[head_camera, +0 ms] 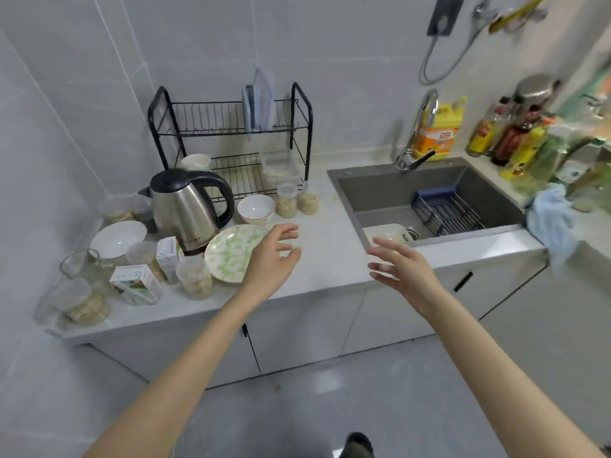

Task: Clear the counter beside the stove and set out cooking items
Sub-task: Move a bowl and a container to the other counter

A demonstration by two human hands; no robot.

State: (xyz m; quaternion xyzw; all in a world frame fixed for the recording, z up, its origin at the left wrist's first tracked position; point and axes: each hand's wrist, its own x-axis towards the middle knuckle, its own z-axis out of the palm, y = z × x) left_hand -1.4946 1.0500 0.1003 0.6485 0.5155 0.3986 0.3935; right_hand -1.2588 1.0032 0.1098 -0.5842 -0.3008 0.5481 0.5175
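Left hand: we see fingers spread, empty, above the pale stone counter.
Right hand: likewise spread, empty.
Round green-patterned ceramic plate: nine o'clock of left hand, perhaps touching.

On the desk, the kettle stands before the rack, the plate before the kettle, the sink to the right.

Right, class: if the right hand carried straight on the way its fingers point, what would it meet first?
Probably the grain jar beside the dish rack, after bare counter. The right hand points away and leftward; depth is unclear, and the left hand hovers close below that line.
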